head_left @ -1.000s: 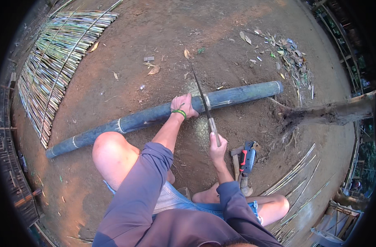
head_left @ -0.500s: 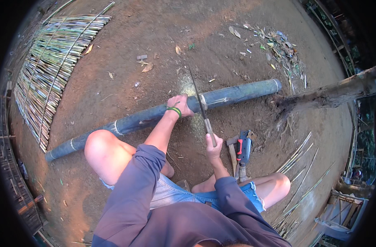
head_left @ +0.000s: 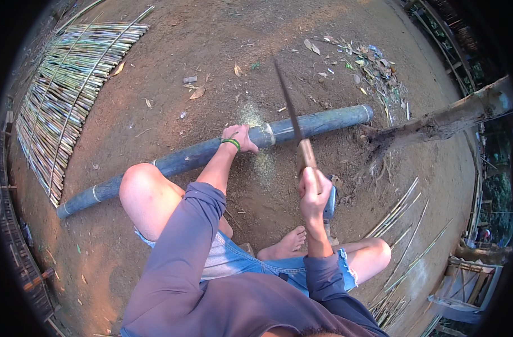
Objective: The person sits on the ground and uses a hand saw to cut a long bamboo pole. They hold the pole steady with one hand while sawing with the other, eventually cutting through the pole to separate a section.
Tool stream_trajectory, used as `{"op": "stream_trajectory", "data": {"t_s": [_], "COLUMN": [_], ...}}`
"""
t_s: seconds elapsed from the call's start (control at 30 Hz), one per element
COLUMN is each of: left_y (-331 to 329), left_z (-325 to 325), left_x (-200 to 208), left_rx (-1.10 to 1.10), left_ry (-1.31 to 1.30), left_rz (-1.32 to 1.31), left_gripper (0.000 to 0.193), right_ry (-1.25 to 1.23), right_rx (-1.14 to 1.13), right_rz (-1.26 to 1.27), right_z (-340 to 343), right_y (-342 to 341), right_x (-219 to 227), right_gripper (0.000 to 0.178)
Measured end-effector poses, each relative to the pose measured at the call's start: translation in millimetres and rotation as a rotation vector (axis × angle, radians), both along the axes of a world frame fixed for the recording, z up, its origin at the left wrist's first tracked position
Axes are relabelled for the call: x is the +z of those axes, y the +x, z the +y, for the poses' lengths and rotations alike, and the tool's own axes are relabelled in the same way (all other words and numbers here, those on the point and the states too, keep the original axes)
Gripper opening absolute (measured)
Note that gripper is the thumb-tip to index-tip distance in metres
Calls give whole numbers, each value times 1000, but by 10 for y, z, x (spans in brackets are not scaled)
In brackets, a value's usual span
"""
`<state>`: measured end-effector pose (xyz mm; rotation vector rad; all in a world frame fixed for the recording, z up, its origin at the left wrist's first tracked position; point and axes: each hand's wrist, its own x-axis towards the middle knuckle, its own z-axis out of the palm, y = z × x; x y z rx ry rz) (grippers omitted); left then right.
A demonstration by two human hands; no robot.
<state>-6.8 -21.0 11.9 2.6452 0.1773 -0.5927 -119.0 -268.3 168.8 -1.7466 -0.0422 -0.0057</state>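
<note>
A long, thick, dark bamboo pole [head_left: 189, 156] lies slantwise across the ground in front of my legs. My left hand [head_left: 239, 137] is clasped over it near its middle, thumb toward the right, just left of a pale ring. In my right hand [head_left: 315, 194] is a hand saw [head_left: 291, 106], held by its wooden handle. The blade points up and away over the pole, right of the pale ring, and seems lifted off it. Pale sawdust [head_left: 263, 163] lies on the soil on both sides of the pole near my left hand.
Behind my right hand, a blue-grey tool [head_left: 330, 202] is partly hidden. A mat of thin tied sticks [head_left: 79, 84] lies far left. At right are a tree trunk [head_left: 441, 115], loose thin canes [head_left: 399, 210] and a heap of leaf litter [head_left: 380, 73].
The saw has moved right and up from beside the pale ring, with my right hand shifting rightward. My left hand stays on the bamboo pole. The tools on the ground are now mostly covered.
</note>
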Motion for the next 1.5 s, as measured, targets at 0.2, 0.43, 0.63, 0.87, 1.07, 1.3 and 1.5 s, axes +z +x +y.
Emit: {"op": "stream_trajectory", "data": {"t_s": [0.2, 0.43, 0.63, 0.87, 1.07, 1.3, 1.5], "left_y": [-19, 8, 4, -157, -128, -370, -602], "left_z": [11, 82, 18, -54, -94, -337, -533], "left_x": [0, 15, 30, 22, 66, -77, -189], "left_rx": [6, 13, 10, 3, 83, 107, 104], "left_ry": [10, -24, -33, -23, -19, 84, 240], "left_rz": [-18, 39, 30, -89, -66, -380, -614], "left_gripper": [88, 86, 84, 74, 74, 69, 65], "right_ry": [-149, -210, -232, -311, -331, -367, -284], "right_rx": [-8, 36, 36, 24, 11, 54, -66], "right_rz": [227, 203, 220, 238, 304, 170, 322], "right_z": [-238, -398, -81, 131, 237, -123, 79], "right_y": [-432, -762, -285, -358, 43, -212, -523], "right_x": [-803, -779, -763, -512, -351, -488, -46], "right_gripper": [45, 41, 41, 41, 48, 45, 40]}}
